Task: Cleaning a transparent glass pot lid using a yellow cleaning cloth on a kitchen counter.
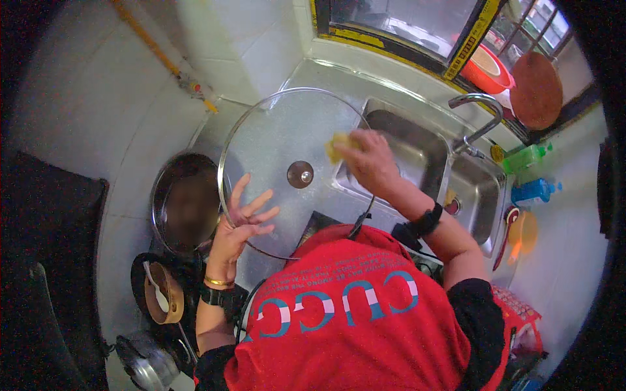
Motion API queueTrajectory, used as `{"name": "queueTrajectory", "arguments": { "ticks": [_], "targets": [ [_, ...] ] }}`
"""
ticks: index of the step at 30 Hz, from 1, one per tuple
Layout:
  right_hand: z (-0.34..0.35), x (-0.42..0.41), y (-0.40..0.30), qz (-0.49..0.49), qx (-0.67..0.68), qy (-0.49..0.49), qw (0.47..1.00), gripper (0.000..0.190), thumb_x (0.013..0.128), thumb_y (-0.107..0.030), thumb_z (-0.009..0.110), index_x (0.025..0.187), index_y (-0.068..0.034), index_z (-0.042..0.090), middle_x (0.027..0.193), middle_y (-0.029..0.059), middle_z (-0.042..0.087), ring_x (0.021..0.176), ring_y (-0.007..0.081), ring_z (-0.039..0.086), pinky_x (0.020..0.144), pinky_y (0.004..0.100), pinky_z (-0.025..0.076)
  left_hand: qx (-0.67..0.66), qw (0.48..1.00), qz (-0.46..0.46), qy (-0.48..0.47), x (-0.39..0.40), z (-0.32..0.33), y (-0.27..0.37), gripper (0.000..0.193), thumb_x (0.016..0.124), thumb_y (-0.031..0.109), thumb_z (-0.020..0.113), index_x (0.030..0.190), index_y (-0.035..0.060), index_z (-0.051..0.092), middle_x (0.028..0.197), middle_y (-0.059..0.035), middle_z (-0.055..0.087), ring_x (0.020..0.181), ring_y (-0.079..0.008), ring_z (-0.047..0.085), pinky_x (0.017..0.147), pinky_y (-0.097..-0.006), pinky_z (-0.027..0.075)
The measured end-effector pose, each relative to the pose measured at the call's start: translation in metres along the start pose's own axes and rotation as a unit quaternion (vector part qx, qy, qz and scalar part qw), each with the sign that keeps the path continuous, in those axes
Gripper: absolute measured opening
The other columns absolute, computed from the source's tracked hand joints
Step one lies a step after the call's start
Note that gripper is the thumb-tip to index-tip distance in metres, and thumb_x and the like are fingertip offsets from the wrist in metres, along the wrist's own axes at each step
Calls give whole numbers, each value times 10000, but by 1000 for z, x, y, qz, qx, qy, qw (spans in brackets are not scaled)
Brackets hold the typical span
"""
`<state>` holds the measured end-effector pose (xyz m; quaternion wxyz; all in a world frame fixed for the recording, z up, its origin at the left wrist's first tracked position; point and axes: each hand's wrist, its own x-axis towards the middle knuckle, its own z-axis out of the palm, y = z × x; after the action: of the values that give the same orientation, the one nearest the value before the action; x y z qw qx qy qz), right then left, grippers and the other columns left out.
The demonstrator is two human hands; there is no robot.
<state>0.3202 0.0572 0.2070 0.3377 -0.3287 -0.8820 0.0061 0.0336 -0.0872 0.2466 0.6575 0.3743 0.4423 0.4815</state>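
A large round clear glass lid (274, 132) with a metal rim and a dark central knob is held up over the steel counter, overlapping part of the sink. My left hand (247, 210) supports it at its left edge, fingers spread against the glass. Near the lid's right side, my right hand (370, 159) grips a yellow sponge or cloth (337, 146). The fingers partly hide this yellow piece, and whether it touches the glass cannot be told.
A double steel sink (415, 146) with a curved faucet (489, 110) lies at right, beside green (523, 159) and blue bottles (533, 190). At left stand a dark round pan (186, 203), a wooden-toned bowl (176, 305) with a white spoon, and a metal pot (151, 366).
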Motion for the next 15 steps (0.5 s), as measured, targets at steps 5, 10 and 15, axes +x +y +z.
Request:
{"name": "queueTrajectory", "arguments": {
  "ticks": [5,10,15],
  "targets": [
    [12,5,-20,-52,21,-9,998,346,758,-128,541,1099,-174,574,975,104,517,897,284,508,711,403,399,28,1000,6,-12,0,6,5,904,655,-67,465,1448,218,140,1343,-177,444,1128,-303,544,842,-352,499],
    [0,-13,-35,-39,-4,-133,990,416,730,-98,559,1139,-174,571,982,87,505,894,255,510,722,385,387,22,1000,4,-1,-4,5,6,908,653,-68,471,1449,217,138,1358,-176,427,1131,-303,541,845,-352,495],
    [-8,12,-31,-43,-44,-63,996,431,736,-96,530,1159,-181,545,956,67,488,898,248,499,731,388,377,21,1000,9,-8,-6,9,7,913,649,-71,474,1448,219,141,1356,-177,430,1129,-309,542,842,-353,496]
  ]
}}
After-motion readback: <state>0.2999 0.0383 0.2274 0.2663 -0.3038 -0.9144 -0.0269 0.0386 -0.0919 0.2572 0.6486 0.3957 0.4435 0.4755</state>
